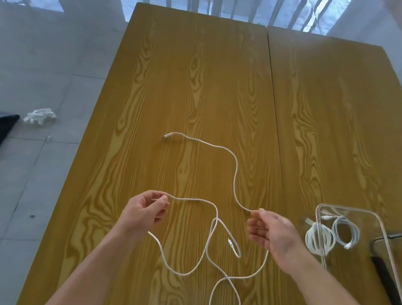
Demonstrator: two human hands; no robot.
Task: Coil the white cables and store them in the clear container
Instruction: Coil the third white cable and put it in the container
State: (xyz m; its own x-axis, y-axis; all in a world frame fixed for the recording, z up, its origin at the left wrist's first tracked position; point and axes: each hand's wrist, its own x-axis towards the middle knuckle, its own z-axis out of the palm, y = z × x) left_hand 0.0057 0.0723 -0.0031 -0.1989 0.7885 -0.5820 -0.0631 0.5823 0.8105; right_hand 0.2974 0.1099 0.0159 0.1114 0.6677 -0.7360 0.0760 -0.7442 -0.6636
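A: What is held by the left hand [146, 209]?

B: A long white cable [235, 173] is pinched between its thumb and curled fingers. The same cable is gripped by the fingertips of the right hand [269, 232], further along its run.

A: How is the cable laid out?

B: One plug end is seen far out on the wooden table [201, 74]. From the right hand the cord is draped down into loose loops at the near edge, between the forearms.

A: And the clear container [384, 260]?

B: It is placed to the right of the right hand, on the adjoining table. Two coiled cables are seen inside it: a white coil [319, 239] and, just beside it, a greyish coil [346, 231].

A: Anything else?

B: A dark strip-like object [389, 281] is seen through the container's wall, and a crumpled white bundle [39, 115] is seen on the tiled floor at left.
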